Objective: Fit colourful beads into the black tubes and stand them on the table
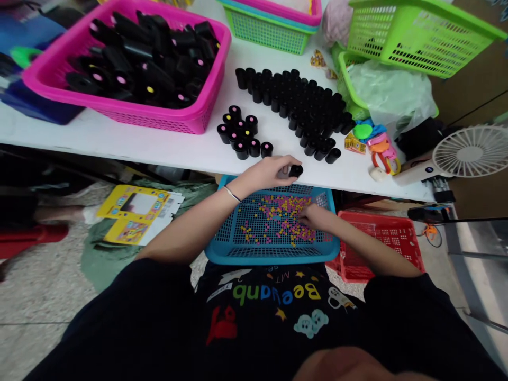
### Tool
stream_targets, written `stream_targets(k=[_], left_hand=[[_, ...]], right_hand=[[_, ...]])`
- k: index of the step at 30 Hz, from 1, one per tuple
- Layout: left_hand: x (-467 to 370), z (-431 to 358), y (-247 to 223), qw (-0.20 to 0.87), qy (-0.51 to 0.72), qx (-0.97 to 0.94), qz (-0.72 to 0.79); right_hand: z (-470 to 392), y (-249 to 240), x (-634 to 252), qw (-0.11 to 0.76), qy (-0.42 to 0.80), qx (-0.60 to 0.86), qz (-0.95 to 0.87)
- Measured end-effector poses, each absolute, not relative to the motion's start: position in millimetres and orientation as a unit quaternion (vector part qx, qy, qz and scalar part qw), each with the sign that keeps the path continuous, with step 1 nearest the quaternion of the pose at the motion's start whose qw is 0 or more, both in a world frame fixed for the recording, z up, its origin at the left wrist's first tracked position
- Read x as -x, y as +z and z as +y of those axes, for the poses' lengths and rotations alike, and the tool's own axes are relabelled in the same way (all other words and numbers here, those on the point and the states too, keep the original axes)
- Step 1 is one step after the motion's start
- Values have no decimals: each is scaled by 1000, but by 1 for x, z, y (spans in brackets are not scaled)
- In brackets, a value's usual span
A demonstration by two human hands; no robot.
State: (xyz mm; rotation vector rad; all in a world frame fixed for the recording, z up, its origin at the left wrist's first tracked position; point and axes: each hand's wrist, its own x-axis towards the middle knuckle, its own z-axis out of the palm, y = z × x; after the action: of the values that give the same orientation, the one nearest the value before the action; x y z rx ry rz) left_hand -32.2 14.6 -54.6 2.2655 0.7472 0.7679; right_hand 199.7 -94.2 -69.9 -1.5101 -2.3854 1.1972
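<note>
My left hand (280,172) is closed around a black plastic cylinder (296,171) at the table's front edge. Below it, my right hand (311,216) reaches into a blue mesh basket (214,248), its fingertips among many small pink and yellow pieces (273,217). Those fingers look pressed together, and what they hold, if anything, is too small to make out. On the table stands a small group of black cylinders (240,132) with pink or yellow dots on their tops. To their right is a larger cluster of black cylinders (293,98) whose tops show no coloured dots.
A pink basket (159,117) full of black cylinders sits at the left of the white table (159,147). Green baskets (397,42), colourful small toys (381,148) and a white fan (468,153) are at the right. A red basket (381,219) lies below on the floor.
</note>
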Motion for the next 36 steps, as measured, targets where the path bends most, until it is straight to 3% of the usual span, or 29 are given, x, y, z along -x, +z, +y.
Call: stream_targets(k=[3,5,7,15,19,25,36], left_hand=[[31,12,-51,324,289,-852,292],[31,11,-48,341,285,-844,300],[30,9,-45,355,286,-836,305],[27,11,-49,370,310,-823,300],[27,11,-52,369,313,-819,307],[28,8,-49,389,312,-809,312],[27,10,-52,392,306,-809,313]], right_hand=[[-84,-33,-198,168,407,468,-766],[-75,-15,-196,286,363,498,-734],[-64,-5,-194,342,303,529,-715],[-40,-2,-187,311,298,564,-704],[-36,-6,-181,356,397,578,-618],[-27,-17,-175,337,558,576,-493],[-27,-7,-173,345,508,553,-564]])
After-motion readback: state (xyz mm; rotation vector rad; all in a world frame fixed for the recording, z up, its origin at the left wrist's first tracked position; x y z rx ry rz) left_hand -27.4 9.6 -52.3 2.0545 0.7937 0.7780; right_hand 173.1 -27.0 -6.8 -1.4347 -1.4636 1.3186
